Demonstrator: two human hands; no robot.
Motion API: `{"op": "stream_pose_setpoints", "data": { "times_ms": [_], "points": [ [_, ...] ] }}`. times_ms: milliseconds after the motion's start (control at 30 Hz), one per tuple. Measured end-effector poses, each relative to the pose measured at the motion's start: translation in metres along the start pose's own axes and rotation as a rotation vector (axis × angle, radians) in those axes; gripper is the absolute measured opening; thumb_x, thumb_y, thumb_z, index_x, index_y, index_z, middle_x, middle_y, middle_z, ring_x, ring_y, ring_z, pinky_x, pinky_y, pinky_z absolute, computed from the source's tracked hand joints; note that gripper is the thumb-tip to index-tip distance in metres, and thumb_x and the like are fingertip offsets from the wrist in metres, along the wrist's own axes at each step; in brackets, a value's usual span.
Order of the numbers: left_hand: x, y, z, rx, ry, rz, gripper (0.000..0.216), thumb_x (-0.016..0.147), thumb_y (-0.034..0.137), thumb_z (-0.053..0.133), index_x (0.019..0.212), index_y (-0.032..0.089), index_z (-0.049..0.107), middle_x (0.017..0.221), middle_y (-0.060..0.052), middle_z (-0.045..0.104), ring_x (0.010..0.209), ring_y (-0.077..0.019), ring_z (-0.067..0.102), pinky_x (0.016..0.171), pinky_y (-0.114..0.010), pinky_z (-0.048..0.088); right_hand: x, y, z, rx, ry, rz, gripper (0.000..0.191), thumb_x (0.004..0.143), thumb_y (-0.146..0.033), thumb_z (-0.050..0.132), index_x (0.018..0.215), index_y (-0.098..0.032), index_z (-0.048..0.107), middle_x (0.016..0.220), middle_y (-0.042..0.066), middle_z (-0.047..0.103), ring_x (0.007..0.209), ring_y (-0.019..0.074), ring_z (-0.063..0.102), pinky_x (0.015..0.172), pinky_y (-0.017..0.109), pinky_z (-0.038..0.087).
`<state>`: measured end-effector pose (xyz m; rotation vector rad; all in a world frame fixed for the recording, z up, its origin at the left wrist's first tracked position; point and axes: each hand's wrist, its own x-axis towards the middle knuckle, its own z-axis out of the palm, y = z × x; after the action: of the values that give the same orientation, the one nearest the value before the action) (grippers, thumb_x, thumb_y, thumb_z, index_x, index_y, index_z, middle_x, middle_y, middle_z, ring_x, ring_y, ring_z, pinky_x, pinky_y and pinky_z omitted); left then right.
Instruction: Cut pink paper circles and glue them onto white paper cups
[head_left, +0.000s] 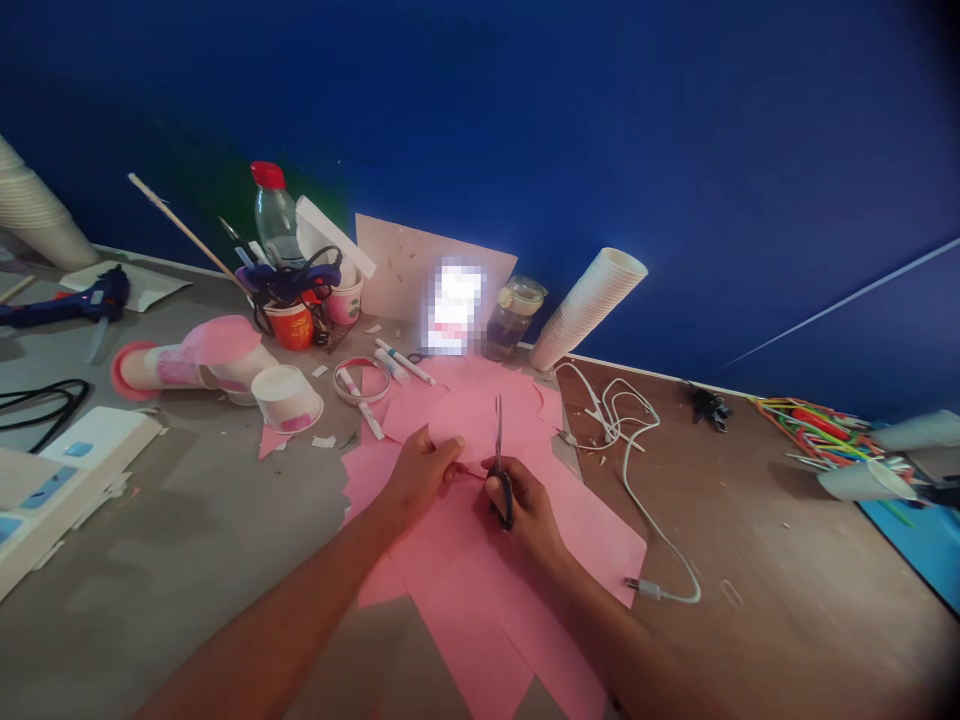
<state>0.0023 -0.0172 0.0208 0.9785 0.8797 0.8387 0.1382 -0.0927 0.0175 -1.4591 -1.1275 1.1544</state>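
Note:
My right hand [525, 505] grips a pair of scissors [499, 440] whose blades point away from me over a sheet of pink paper. My left hand [418, 475] pinches the near edge of that rounded piece of pink paper [469, 415] just left of the blades. Both hands hover over larger pink sheets [525, 590] spread on the brown table [750, 530].
A white cable [637, 480] trails to the right of the sheets. Behind them lie markers [405, 362], a tape ring [361, 380], a glass jar [514, 318] and a stack of paper cups [589, 305]. At left sit an upturned paper cup [287, 397], tool-filled cups [300, 300], a bottle [274, 215] and a glue gun [71, 303]. Coloured straws [814, 430] lie far right.

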Motion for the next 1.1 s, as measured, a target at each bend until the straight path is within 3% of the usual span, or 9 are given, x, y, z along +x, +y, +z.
{"op": "stream_pose_setpoints", "data": {
  "times_ms": [400, 533, 667, 867, 1000, 1100],
  "points": [
    [0.003, -0.006, -0.001, -0.032, 0.014, 0.011, 0.027, 0.074, 0.032, 0.058, 0.053, 0.017, 0.048, 0.039, 0.006, 0.043, 0.041, -0.0075, 0.046, 0.061, -0.025, 0.049, 0.000, -0.012, 0.007, 0.046, 0.101, 0.092, 0.037, 0.075, -0.050, 0.058, 0.093, -0.017, 0.053, 0.056, -0.005, 0.046, 0.046, 0.0089, 0.041, 0.040, 0.021, 0.034],
    [0.005, -0.006, -0.004, -0.032, 0.023, 0.025, 0.027, 0.074, 0.031, 0.057, 0.053, 0.017, 0.047, 0.038, 0.006, 0.044, 0.042, -0.0078, 0.047, 0.061, -0.025, 0.048, 0.004, -0.012, -0.003, -0.085, 0.150, 0.071, 0.038, 0.073, -0.049, 0.059, 0.090, -0.016, 0.056, 0.053, -0.005, 0.045, 0.045, 0.0091, 0.041, 0.043, 0.022, 0.034],
    [0.006, -0.005, -0.006, -0.030, 0.020, 0.011, 0.026, 0.074, 0.033, 0.057, 0.055, 0.017, 0.048, 0.040, 0.005, 0.043, 0.045, -0.0100, 0.050, 0.048, -0.022, 0.041, 0.011, -0.001, -0.018, -0.206, 0.204, -0.006, 0.039, 0.074, -0.049, 0.059, 0.095, -0.016, 0.058, 0.057, -0.004, 0.049, 0.050, 0.0101, 0.042, 0.048, 0.022, 0.034],
    [0.006, -0.007, -0.007, -0.004, -0.028, 0.028, 0.024, 0.074, 0.034, 0.057, 0.060, 0.016, 0.049, 0.043, 0.006, 0.045, 0.037, -0.0062, 0.037, 0.038, -0.020, 0.031, 0.016, 0.008, -0.030, -0.307, 0.233, -0.070, 0.041, 0.078, -0.048, 0.057, 0.103, -0.015, 0.056, 0.058, -0.003, 0.050, 0.050, 0.0111, 0.043, 0.048, 0.023, 0.035],
    [0.005, -0.004, -0.007, 0.005, -0.027, 0.004, 0.024, 0.073, 0.035, 0.058, 0.060, 0.017, 0.048, 0.043, 0.005, 0.044, 0.038, -0.0065, 0.038, 0.038, -0.020, 0.030, 0.018, 0.004, -0.035, -0.542, 0.260, -0.105, 0.044, 0.077, -0.043, 0.057, 0.111, -0.016, 0.055, 0.061, -0.001, 0.058, 0.053, 0.0146, 0.052, 0.052, 0.025, 0.039],
    [0.006, 0.001, -0.011, 0.014, 0.039, 0.008, 0.024, 0.072, 0.033, 0.058, 0.058, 0.017, 0.047, 0.044, 0.004, 0.046, 0.046, -0.0092, 0.047, 0.043, -0.020, 0.034, 0.020, 0.003, -0.042, -0.777, 0.306, -0.113, 0.047, 0.077, -0.037, 0.056, 0.119, -0.017, 0.049, 0.076, 0.003, 0.065, 0.066, 0.0188, 0.060, 0.060, 0.028, 0.042]
  ]
}}
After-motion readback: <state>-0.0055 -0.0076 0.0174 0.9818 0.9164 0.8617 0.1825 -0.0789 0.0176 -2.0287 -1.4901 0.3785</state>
